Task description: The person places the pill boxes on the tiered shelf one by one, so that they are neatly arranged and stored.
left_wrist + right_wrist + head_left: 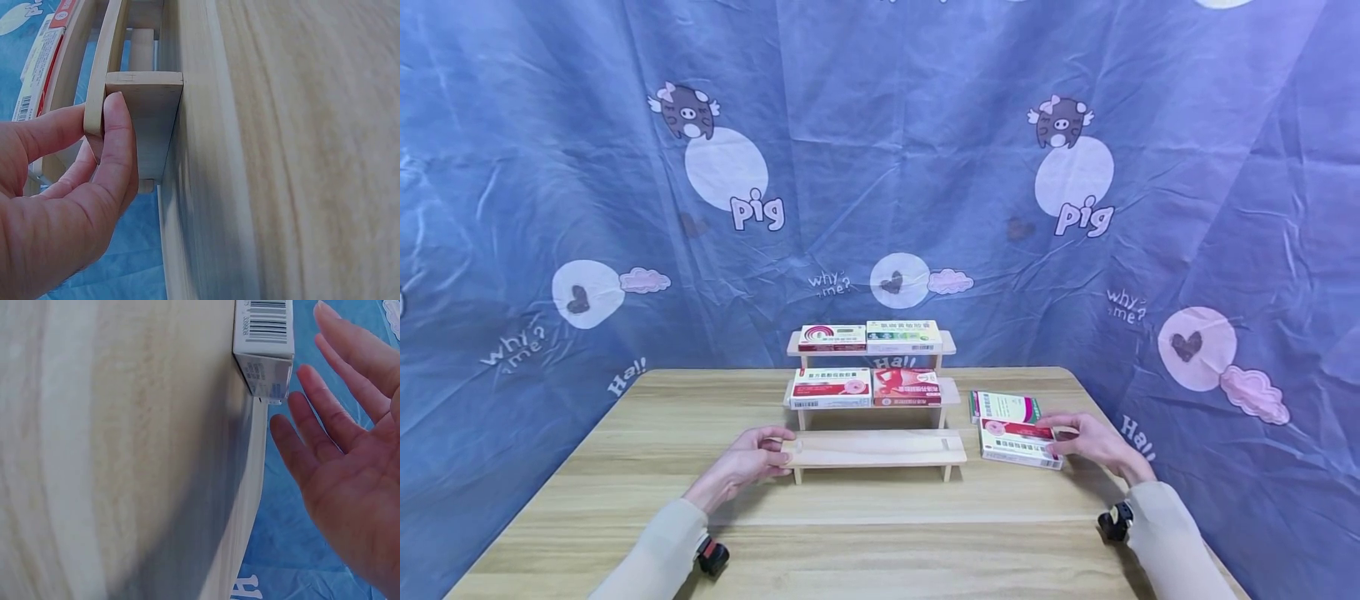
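My left hand (747, 460) pinches the left end of the lowest wooden shelf (876, 450). In the left wrist view, thumb and fingers lie on either side of the board's end (95, 112), beside the shelf's leg (147, 106). My right hand (1097, 443) is at the right edge of a red-and-white medicine box (1018, 443) lying on the table. Seen from the right wrist, that hand (356, 437) has its fingers extended and spread next to the box's barcode end (265, 331), gripping nothing. Whether a fingertip touches the box I cannot tell.
Behind the red-and-white box lies a green-and-white box (1006, 406). The middle shelf (950, 393) bears two medicine boxes, and the top shelf (948, 342) two more. All stand on a wooden table (880, 558), with a blue printed curtain (880, 183) behind.
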Motion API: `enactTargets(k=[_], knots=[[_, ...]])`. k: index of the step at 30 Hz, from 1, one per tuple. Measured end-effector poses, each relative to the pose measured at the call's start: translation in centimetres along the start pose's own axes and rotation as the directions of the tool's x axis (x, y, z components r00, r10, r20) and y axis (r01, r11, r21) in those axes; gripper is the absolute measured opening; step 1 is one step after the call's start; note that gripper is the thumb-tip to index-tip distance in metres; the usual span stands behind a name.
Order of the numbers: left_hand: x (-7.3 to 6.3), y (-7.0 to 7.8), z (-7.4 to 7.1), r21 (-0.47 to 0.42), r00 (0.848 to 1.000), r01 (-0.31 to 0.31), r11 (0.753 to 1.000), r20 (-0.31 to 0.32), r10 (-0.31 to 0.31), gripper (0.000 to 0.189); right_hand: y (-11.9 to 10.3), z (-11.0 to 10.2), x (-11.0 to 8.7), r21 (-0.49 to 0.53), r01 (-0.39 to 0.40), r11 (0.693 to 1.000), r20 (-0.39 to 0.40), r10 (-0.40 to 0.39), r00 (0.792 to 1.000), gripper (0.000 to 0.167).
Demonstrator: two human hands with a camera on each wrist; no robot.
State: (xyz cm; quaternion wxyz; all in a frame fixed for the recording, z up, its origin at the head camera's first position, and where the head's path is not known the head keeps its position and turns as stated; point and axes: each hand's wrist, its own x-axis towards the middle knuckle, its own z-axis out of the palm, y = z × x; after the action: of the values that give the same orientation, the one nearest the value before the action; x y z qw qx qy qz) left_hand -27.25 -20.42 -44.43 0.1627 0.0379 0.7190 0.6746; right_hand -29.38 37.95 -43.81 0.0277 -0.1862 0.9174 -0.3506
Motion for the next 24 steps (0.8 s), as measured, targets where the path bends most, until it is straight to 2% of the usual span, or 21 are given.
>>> enactTargets(k=[11,18,24], knots=[[0.07,-0.19,-0.01,0.007,1.0,0.004,1.0,-0.007,-0.004,0.047,0.31,0.38,-0.34,0.077,-0.075,0.994,0.058,0.071,0.996,0.052],[0.17,-0.06,0.05,0.017,1.0,0.009,1.0,-0.011,-0.009,0.046,-0.05,0.42,-0.47,-0.029,0.003,1.0,0.119,0.0,0.993,0.06],[0.23,-0.05,0.04,0.018,1.0,0.014,1.0,-0.018,-0.014,0.045,-0.48,0.89,-0.3,-0.031,0.0,1.0,0.174,0.005,0.985,0.072]])
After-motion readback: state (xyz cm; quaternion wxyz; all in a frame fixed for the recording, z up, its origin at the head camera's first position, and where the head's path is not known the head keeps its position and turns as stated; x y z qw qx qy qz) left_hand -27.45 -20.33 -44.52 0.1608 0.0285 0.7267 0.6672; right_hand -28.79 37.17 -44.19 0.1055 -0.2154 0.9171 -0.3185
